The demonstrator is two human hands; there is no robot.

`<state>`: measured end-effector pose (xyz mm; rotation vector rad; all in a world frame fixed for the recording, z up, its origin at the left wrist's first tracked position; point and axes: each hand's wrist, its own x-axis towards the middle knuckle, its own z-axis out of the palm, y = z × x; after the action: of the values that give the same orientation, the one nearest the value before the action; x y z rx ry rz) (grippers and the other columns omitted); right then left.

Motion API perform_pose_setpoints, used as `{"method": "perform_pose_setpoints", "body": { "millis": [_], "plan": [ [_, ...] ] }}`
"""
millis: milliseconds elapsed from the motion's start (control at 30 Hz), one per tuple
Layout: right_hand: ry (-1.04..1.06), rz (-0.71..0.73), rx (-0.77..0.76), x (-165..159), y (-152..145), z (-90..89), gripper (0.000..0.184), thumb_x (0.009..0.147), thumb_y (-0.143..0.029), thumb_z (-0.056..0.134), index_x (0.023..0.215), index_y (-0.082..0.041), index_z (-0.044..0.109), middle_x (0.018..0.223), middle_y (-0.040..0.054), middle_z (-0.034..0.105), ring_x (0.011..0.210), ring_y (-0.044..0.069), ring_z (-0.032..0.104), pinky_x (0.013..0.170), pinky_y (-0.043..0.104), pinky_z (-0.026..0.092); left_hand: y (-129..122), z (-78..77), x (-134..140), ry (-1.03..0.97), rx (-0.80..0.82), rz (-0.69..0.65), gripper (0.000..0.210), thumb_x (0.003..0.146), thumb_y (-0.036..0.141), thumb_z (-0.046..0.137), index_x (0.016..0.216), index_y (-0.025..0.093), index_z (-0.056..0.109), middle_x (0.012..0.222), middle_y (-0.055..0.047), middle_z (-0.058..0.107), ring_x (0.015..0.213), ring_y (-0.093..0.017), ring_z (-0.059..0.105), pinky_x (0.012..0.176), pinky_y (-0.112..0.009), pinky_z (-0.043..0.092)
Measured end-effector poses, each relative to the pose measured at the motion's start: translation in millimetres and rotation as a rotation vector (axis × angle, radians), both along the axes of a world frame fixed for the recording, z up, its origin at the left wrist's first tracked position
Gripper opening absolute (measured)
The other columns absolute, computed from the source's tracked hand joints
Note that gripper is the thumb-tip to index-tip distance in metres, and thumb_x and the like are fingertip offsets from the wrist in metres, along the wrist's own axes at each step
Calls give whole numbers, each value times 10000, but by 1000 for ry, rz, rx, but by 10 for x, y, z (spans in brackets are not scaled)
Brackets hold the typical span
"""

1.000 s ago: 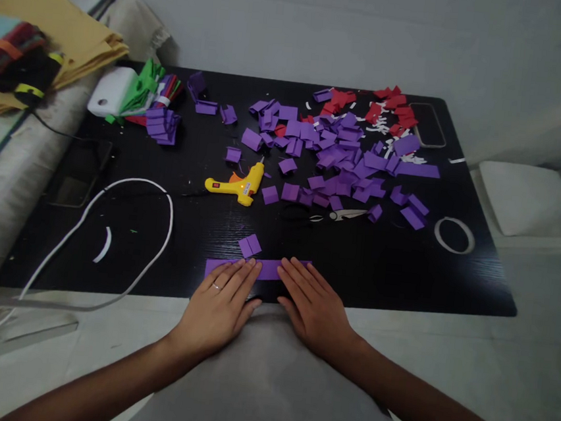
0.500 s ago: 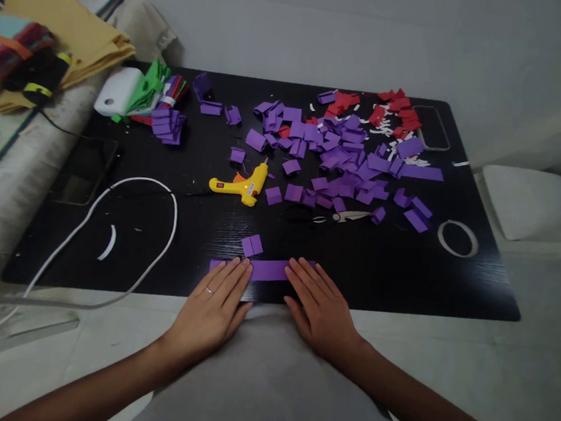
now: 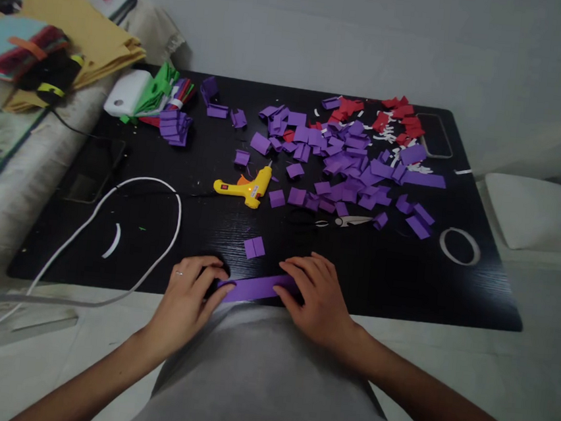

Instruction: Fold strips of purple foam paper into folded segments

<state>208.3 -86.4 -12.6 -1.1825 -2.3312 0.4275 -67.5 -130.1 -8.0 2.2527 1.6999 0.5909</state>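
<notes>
A long purple paper strip (image 3: 254, 289) lies at the table's front edge, slightly tilted up to the right. My left hand (image 3: 191, 294) pinches its left end between thumb and curled fingers. At the other end, my right hand (image 3: 315, 292) grips the strip, thumb below and fingers over it. Just beyond the strip lies a small creased purple paper piece (image 3: 254, 248). A yellow glue gun (image 3: 245, 189) rests farther back, and scissors (image 3: 343, 222) lie to its right.
Many folded purple pieces (image 3: 350, 157) cover the black table's (image 3: 402, 282) back middle, with red pieces (image 3: 411, 120) behind. A white cable (image 3: 179, 217) loops at left, near a phone (image 3: 93, 169). A tape ring (image 3: 459, 246) lies at right. Brown envelopes (image 3: 86, 33) sit at upper left.
Both hands have gone from lying flat on the strip to gripping its ends with curled fingers. The strip has shifted toward me and tilted; the left hand has moved left.
</notes>
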Motion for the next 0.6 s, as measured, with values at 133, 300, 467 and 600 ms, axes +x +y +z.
{"method": "perform_pose_setpoints", "body": {
  "millis": [133,300,467,600],
  "plan": [
    [-82,146,-141,-102,97,118,183,1006,-253,668,1161,-170,715,1146,109,731,1046,270,656,915,454,551,18,32,30,-72,-32,-31,109,1040,292,594,1056,204,658,1124,-90,679,1056,-263,622,920,-410,463],
    [-39,161,-271,-130,155,207,42,978,-133,673,985,-174,674,1061,85,715,982,234,651,875,394,568,96,74,17,-154,-77,-62,327,989,396,689,1242,201,620,1153,-86,700,1082,-265,640,940,-415,490],
    [77,98,-398,-97,239,256,69,976,-128,671,978,-197,663,982,45,730,917,200,694,835,344,581,295,123,34,-375,-188,2,289,968,420,710,1171,216,698,1048,-46,748,947,-214,692,851,-348,545],
    [285,7,-529,-99,410,399,231,928,-164,742,1142,-234,691,994,15,789,907,183,755,842,310,589,596,283,87,-614,-256,120,219,920,413,751,987,205,763,851,-9,727,773,-164,662,733,-274,536]
  ]
}}
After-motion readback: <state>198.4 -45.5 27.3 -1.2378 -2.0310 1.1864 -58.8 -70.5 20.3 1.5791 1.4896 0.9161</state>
